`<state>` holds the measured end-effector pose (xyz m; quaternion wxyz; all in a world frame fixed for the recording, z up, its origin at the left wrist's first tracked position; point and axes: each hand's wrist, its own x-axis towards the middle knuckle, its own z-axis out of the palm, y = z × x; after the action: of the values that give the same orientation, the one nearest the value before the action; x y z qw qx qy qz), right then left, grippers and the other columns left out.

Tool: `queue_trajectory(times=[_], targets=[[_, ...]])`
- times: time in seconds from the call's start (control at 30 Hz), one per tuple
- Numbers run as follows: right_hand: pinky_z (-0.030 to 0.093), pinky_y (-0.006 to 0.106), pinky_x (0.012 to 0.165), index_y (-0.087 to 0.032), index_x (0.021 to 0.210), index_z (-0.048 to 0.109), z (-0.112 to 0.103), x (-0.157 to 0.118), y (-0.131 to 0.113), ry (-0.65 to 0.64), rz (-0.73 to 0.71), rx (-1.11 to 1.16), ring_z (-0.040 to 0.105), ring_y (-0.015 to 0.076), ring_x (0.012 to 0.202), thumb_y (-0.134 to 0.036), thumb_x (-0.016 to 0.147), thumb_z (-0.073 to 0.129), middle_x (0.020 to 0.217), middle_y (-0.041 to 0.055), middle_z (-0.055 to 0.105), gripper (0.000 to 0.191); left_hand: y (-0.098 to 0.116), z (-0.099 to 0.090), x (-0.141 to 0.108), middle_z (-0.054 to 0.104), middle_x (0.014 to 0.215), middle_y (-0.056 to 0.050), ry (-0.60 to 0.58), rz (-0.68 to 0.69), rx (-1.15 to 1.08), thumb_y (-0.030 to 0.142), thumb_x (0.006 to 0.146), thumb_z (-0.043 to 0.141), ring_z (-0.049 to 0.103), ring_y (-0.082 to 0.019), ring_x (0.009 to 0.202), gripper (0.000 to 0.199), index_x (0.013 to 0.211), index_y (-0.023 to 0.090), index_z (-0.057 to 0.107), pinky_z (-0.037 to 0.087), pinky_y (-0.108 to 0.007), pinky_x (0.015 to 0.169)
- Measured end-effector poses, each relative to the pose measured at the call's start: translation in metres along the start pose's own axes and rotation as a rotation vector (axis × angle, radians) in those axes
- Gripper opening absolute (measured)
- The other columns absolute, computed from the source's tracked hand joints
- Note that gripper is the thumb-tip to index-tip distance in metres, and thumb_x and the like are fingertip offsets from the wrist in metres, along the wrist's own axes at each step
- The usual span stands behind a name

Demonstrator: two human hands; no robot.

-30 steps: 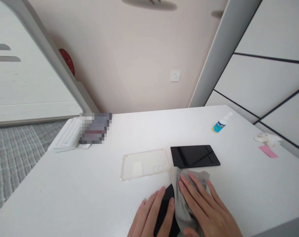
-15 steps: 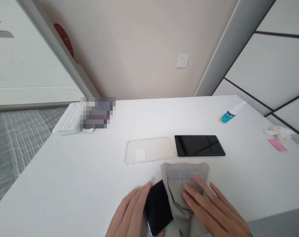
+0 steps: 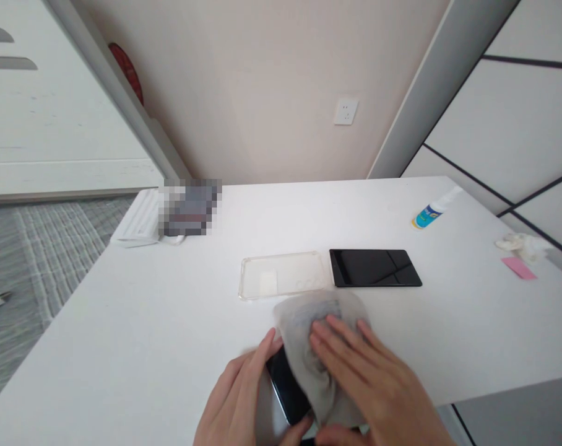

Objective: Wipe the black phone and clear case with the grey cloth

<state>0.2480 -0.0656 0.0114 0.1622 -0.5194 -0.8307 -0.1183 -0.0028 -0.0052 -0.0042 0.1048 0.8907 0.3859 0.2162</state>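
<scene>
On white table (image 3: 179, 334), L to R: left hand (image 3: 234, 396) around edges of dark phone (image 3: 288, 387) near front; clear case (image 3: 285, 275) off, behind; gray cloth (image 3: 309, 359) over part of phone, rest bare, prob. midway, finish unclear; right hand (image 3: 378, 384) flat on cloth, fingers spread; black slab device (image 3: 376, 268); spray bottle (image 3: 428, 215), far R.

No wording readable. Small spray bottle (image 3: 435, 208) near far right corner of white table (image 3: 169, 341): blue label (image 3: 427, 216), letters too small. Grey cloth (image 3: 304, 337) toward near edge: printed lines, blurred.
</scene>
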Motion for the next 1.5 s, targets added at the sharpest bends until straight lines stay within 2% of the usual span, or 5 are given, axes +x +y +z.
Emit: queue_trajectory(times=[0.53, 0.77, 1.0, 1.2, 1.5], targets=[[0.030, 0.048, 0.130, 0.003, 0.149, 0.055, 0.001, -0.003, 0.002, -0.030, 0.187, -0.123, 0.045, 0.0344, 0.153, -0.079, 0.104, 0.035, 0.164, 0.0159, 0.048, 0.095, 0.009, -0.003, 0.006, 0.077, 0.129, -0.004, 0.016, -0.069, -0.071, 0.023, 0.069, 0.089, 0.076, -0.023, 0.108, 0.112, 0.163, 0.023, 0.029, 0.066, -0.031, 0.094], [0.023, 0.039, 0.133, -0.019, 0.142, 0.067, 0.027, 0.010, -0.046, 0.142, -0.007, -0.056, 0.060, 0.0180, 0.140, -0.011, 0.106, 0.038, 0.151, -0.0008, 0.064, 0.047, 0.008, -0.001, 0.001, 0.076, 0.130, -0.006, 0.021, -0.090, -0.042, 0.012, 0.059, 0.068, 0.076, -0.025, 0.109, 0.109, 0.161, 0.023, 0.032, 0.068, -0.034, 0.090], [0.008, 0.045, 0.135, 0.006, 0.144, 0.059, 0.007, -0.009, -0.005, 0.026, 0.140, -0.165, 0.035, 0.0324, 0.159, -0.072, 0.107, 0.030, 0.157, 0.0193, 0.056, 0.091, 0.006, 0.001, 0.000, 0.075, 0.134, -0.004, -0.013, -0.086, -0.068, 0.025, 0.071, 0.088, 0.075, -0.022, 0.114, 0.115, 0.166, 0.022, 0.023, 0.064, -0.030, 0.099], [0.014, 0.053, 0.135, -0.031, 0.142, 0.068, 0.030, -0.002, -0.034, 0.097, -0.165, -0.102, 0.039, 0.0270, 0.157, -0.040, 0.111, 0.049, 0.158, -0.0065, 0.058, 0.038, -0.004, 0.007, -0.007, 0.073, 0.136, -0.006, -0.038, -0.028, 0.002, 0.006, 0.078, 0.059, 0.074, -0.020, 0.115, 0.105, 0.171, 0.025, 0.013, 0.064, -0.030, 0.097], [0.004, 0.061, 0.133, -0.015, 0.148, 0.064, 0.017, -0.005, -0.021, 0.035, 0.072, -0.159, 0.018, 0.0408, 0.164, -0.063, 0.110, 0.039, 0.159, 0.0077, 0.057, 0.066, 0.004, 0.001, -0.002, 0.075, 0.133, -0.004, -0.007, -0.075, -0.008, 0.033, 0.068, 0.094, 0.076, -0.022, 0.111, 0.119, 0.165, 0.022, 0.026, 0.064, -0.027, 0.096]])
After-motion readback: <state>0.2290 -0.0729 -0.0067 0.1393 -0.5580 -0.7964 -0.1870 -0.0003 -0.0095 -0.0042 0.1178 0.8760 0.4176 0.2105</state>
